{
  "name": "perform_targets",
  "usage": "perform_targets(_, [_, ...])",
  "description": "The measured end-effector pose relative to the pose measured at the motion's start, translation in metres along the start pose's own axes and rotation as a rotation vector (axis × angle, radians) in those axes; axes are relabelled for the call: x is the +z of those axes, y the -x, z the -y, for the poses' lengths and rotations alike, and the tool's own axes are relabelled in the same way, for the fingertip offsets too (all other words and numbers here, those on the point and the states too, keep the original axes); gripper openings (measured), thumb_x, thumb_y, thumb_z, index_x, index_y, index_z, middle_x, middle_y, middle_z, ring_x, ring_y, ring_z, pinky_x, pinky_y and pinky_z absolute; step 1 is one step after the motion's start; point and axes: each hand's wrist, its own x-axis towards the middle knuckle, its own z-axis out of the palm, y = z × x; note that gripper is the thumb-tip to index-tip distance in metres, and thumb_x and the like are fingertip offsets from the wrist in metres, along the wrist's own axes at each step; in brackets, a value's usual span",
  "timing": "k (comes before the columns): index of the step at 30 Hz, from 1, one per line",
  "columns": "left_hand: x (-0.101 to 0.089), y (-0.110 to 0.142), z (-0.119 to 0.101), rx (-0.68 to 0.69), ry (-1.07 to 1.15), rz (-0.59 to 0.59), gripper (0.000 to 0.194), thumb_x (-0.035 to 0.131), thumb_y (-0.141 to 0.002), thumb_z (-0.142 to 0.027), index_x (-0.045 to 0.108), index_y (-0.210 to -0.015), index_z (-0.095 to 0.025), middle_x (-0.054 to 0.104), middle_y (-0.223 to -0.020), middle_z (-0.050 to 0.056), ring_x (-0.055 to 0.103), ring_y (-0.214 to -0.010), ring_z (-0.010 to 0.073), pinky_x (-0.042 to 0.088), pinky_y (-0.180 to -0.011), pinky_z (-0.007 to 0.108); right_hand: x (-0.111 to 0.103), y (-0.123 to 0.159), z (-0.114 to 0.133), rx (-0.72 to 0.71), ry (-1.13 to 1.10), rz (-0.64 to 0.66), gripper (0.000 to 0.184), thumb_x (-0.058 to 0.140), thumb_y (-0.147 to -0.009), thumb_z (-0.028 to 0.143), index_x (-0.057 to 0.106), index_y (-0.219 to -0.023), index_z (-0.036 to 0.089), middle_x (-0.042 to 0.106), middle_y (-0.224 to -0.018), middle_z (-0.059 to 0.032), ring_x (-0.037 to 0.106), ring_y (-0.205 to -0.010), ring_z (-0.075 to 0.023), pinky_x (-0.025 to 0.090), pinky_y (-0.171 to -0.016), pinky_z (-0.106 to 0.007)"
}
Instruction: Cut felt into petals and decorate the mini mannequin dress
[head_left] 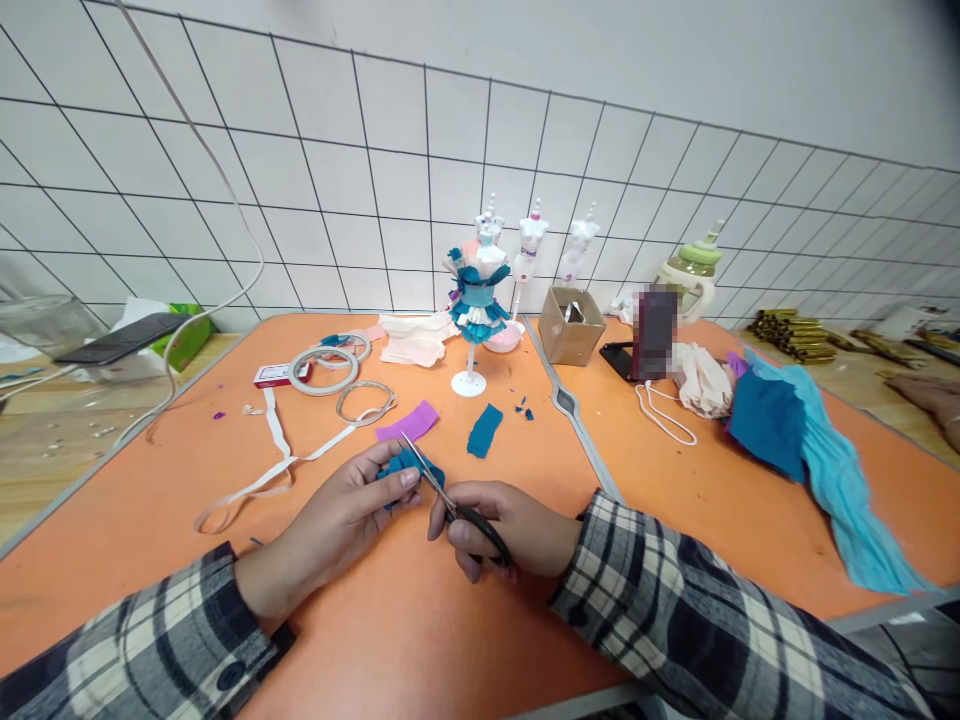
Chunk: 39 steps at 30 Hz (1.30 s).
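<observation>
My left hand (360,510) pinches a folded piece of teal crepe paper (402,464) between thumb and fingers. Black-handled scissors (481,530) are in my right hand (499,520), fingers wrapped round the loops. Their blades point up and left across the teal paper's right side; whether they are cutting into it I cannot tell. Just beyond lie a purple paper strip (409,421) and a teal paper strip (485,431), with small teal scraps (525,409) to the right. A small mannequin (472,378) in a teal and cream ruffled dress (480,295) stands behind them.
Tape rolls (323,371), a red-and-white box (281,375) and loose white tape (277,430) lie left. Further back stand more mannequins (533,235) and a cardboard box (572,326). Right are a phone (655,335), cream crepe paper (702,380), blue crepe paper (836,470) and a bottle (688,270).
</observation>
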Motion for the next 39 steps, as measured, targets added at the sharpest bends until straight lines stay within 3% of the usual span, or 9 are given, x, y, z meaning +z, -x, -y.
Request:
perform_targets(13, [-0.005,-0.005,-0.005,0.107,-0.254,0.075,0.018,0.081,-0.073,-0.027,0.069,-0.08,-0.016,0.069,-0.072,0.002,0.062,-0.065,0.0155,0.049,-0.062,0.025,-0.008,0.0,-0.002,-0.069,-0.05,0.097,0.046,0.056,-0.085,0.061,0.053,-0.102,0.018,0.054,-0.066,0.004,0.04,-0.044,-0.0053,0.036,-0.036,-0.014])
perform_targets(20, [-0.012,-0.006,-0.003,0.133,-0.347,0.067,0.016,0.08,-0.074,-0.025,0.071,-0.084,-0.017,0.07,-0.076,0.003,0.062,-0.069,0.0168,0.048,-0.063,0.023,-0.007,0.002,0.0,-0.062,-0.043,0.073,0.046,0.055,-0.085,0.061,0.053,-0.099,0.017,0.053,-0.062,0.0051,0.037,-0.042,-0.0046,0.034,-0.036,-0.014])
perform_targets(24, [-0.013,-0.005,0.0,0.126,-0.418,0.083,0.017,0.079,-0.075,-0.029,0.071,-0.085,-0.018,0.07,-0.076,0.002,0.061,-0.069,0.0164,0.046,-0.065,0.023,-0.006,0.002,-0.001,-0.051,-0.049,0.062,0.037,0.054,-0.089,0.053,0.054,-0.098,0.017,0.053,-0.06,0.0061,0.035,-0.04,-0.0037,0.031,-0.034,-0.013])
perform_targets(28, [-0.017,-0.007,-0.001,0.108,-0.379,0.084,0.018,0.08,-0.075,-0.03,0.071,-0.084,-0.018,0.07,-0.076,0.003,0.062,-0.072,0.0169,0.047,-0.068,0.025,-0.008,0.0,-0.003,-0.049,-0.086,0.036,0.026,0.054,-0.09,0.043,0.054,-0.096,0.017,0.05,-0.057,0.0066,0.037,-0.04,-0.0047,0.03,-0.032,-0.013])
perform_targets(32, [-0.011,-0.006,-0.006,0.077,-0.229,0.062,0.025,0.084,-0.07,-0.033,0.073,-0.087,-0.018,0.07,-0.078,0.003,0.061,-0.073,0.0158,0.048,-0.069,0.024,-0.01,0.0,-0.002,-0.072,-0.098,0.048,0.035,0.056,-0.089,0.052,0.053,-0.096,0.017,0.051,-0.058,0.006,0.038,-0.039,-0.0047,0.031,-0.032,-0.012])
perform_targets(36, [0.0,0.001,-0.009,-0.016,-0.155,0.188,0.036,0.079,-0.075,-0.042,0.072,-0.103,-0.019,0.068,-0.075,0.004,0.059,-0.065,0.0148,0.045,-0.06,0.024,-0.01,0.0,-0.002,-0.089,-0.122,0.125,0.05,0.059,-0.083,0.063,0.052,-0.1,0.017,0.056,-0.064,0.0038,0.04,-0.04,-0.0047,0.037,-0.034,-0.014])
perform_targets(39, [0.003,0.002,-0.008,-0.025,-0.223,0.269,0.031,0.074,-0.079,-0.044,0.072,-0.092,-0.016,0.065,-0.068,0.004,0.055,-0.06,0.0135,0.041,-0.056,0.023,-0.01,-0.001,-0.006,-0.059,-0.171,0.188,0.054,0.061,-0.08,0.065,0.052,-0.105,0.018,0.059,-0.071,0.0018,0.046,-0.044,-0.0056,0.045,-0.039,-0.016])
